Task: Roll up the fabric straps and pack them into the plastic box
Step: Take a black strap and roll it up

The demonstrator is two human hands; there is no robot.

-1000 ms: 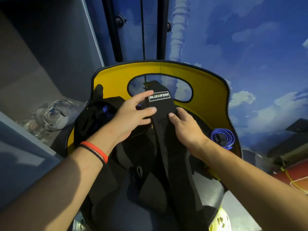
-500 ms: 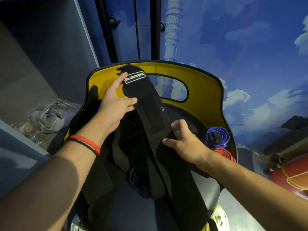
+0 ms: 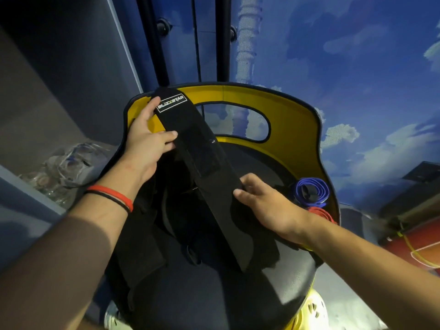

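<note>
Single head-worn view, looking forward and down, close over chair (image 3: 297, 129)

Both hands hold one black strap (image 3: 204, 163), far end and middle.
The left hand (image 3: 145, 144) grips the far end, its thumb lying on top. The right hand (image 3: 266, 206), closer to the body, curls its fingers (image 3: 247, 181) over the strap's edge.

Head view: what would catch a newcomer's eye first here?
A long black strap with a logo label stretches diagonally across the middle, the left hand holding its far end and the right hand gripping it lower down. Behind curves a yellow chair back, and a coiled blue strap lies near it at right.
</note>
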